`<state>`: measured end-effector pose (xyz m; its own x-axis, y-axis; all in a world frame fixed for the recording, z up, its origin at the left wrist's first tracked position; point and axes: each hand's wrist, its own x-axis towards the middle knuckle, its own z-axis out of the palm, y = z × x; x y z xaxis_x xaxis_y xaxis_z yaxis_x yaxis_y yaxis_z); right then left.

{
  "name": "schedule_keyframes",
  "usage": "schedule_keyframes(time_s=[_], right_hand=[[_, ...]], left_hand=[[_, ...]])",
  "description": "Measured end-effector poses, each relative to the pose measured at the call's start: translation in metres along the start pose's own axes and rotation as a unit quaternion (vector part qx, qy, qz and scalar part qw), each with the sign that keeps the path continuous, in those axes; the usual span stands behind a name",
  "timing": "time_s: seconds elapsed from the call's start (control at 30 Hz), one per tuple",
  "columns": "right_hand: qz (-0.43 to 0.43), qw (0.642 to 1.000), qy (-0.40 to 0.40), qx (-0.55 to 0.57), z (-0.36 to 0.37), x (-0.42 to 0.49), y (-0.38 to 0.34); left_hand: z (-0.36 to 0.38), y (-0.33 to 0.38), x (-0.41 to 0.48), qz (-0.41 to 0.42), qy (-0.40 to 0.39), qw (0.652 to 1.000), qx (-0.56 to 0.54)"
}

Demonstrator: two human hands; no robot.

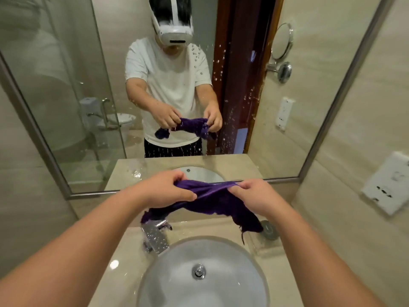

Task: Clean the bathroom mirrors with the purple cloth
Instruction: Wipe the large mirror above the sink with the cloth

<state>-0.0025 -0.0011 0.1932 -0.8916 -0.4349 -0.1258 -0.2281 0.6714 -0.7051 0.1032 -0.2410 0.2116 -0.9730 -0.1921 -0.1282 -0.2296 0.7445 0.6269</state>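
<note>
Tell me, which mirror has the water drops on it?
The big wall mirror above the sink: drops speckle its middle. The small round mirror on the arm, seen reflected in it, shows none.

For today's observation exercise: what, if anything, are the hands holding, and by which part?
The purple cloth: left hand and right hand each pinch its bunched upper edge, stretched between them.

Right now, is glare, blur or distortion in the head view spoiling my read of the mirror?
Head view: wide-angle distortion bows the mirror frame; water droplets on the glass read sharply; one small glare spot sits on the counter beside the sink; the wall outlet looks soft.
</note>
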Motion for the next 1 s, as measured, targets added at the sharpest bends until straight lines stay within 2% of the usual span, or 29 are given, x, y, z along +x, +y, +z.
schedule_keyframes(time_s=[0.1,0.17,0.23,0.3,0.4,0.47,0.53,0.63,0.73,0.77,0.83,0.9,1.0], right_hand=[[0.016,0.998,0.062,-0.028,-0.019,-0.001,0.015],[0.019,0.991,0.131,-0.017,-0.029,0.000,0.024],[0.023,0.987,0.160,0.019,-0.038,0.000,0.030],[0.061,0.982,0.140,0.109,-0.044,0.000,0.032],[0.136,0.957,0.075,0.245,-0.047,-0.003,0.030],[0.143,0.951,0.055,0.270,-0.044,-0.001,0.033],[0.156,0.942,0.091,0.282,-0.039,0.003,0.039],[0.213,0.894,0.152,0.363,-0.040,0.010,0.052],[0.245,0.845,0.095,0.466,-0.046,0.017,0.063],[0.238,0.841,0.078,0.479,-0.048,0.020,0.067],[0.206,0.843,0.093,0.489,-0.049,0.028,0.070],[0.178,0.854,0.173,0.456,-0.051,0.040,0.074],[0.141,0.890,0.291,0.321,-0.060,0.059,0.080]], left_hand=[[-0.002,0.017,0.011,0.026,0.024,0.998,0.047],[0.000,0.029,0.021,0.046,0.060,0.995,0.065],[0.003,0.041,0.029,0.068,0.096,0.991,0.057],[0.007,0.053,0.035,0.080,0.124,0.989,0.012],[0.017,0.074,0.044,0.094,0.155,0.982,-0.045],[0.026,0.087,0.052,0.089,0.167,0.979,-0.069],[0.034,0.099,0.058,0.079,0.182,0.976,-0.088],[0.041,0.111,0.067,0.076,0.202,0.972,-0.089],[0.049,0.120,0.074,0.096,0.192,0.977,-0.002],[0.052,0.122,0.077,0.099,0.189,0.976,0.030],[0.058,0.126,0.084,0.091,0.182,0.977,0.058],[0.062,0.130,0.093,0.085,0.188,0.974,0.092],[0.062,0.136,0.104,0.063,0.204,0.970,0.113]])
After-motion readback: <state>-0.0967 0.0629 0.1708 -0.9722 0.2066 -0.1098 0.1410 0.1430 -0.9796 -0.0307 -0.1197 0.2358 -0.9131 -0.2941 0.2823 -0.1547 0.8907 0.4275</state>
